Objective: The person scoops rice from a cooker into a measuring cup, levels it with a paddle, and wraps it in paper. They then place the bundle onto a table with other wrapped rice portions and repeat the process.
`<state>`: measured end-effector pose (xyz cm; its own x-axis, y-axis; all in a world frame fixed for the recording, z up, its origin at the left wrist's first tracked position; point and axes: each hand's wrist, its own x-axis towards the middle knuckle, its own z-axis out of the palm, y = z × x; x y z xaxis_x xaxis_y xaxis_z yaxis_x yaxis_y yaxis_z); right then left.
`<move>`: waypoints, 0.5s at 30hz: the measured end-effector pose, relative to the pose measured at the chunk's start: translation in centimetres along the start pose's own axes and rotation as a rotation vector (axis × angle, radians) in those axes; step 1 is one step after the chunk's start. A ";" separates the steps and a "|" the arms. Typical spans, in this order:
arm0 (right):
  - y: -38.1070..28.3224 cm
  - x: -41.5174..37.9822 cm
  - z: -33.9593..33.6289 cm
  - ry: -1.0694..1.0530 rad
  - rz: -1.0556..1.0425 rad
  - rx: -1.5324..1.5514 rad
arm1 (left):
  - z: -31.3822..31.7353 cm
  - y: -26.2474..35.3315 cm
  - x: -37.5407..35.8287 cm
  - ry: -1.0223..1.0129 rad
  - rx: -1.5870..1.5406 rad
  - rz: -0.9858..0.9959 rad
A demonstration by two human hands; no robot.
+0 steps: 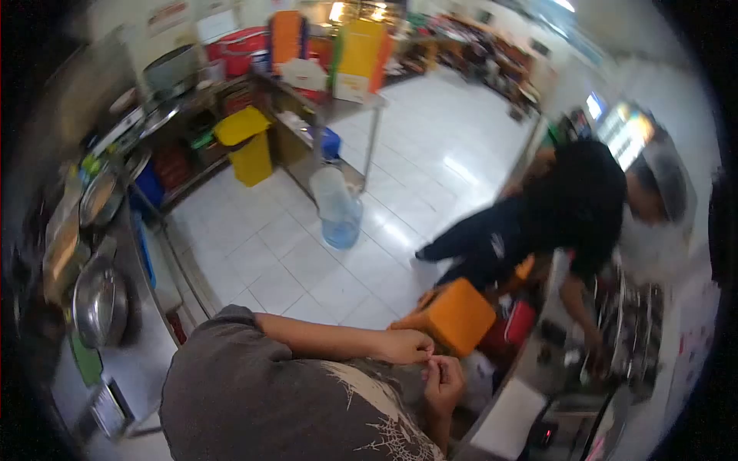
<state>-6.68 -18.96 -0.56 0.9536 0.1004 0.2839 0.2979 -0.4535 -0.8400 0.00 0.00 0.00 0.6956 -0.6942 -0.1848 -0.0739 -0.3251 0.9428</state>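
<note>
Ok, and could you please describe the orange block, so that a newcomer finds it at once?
From the white floor, go down to where the left hand and right hand come together. The orange block is just above them in the picture, near the co-worker. Its broad, flat orange sides set it apart from the red thing at its right.

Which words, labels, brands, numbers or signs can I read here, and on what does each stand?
None can be read.
Wall sign: too blurred.
Lit panel near the co-worker: too blurred.
White mark on the co-worker's trousers: too small and blurred.
Pale patch on yellow box: too blurred.
</note>
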 end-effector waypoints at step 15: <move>-14.0 22.2 43.9 -0.983 0.610 0.945 | -29.6 -17.5 -34.9 1.159 -0.807 0.078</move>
<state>12.24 28.51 -2.82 0.4721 0.8266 -0.3064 -0.5960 0.0432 -0.8018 -1.83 48.97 -1.80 0.9221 0.3481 -0.1689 0.0102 0.4145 0.9100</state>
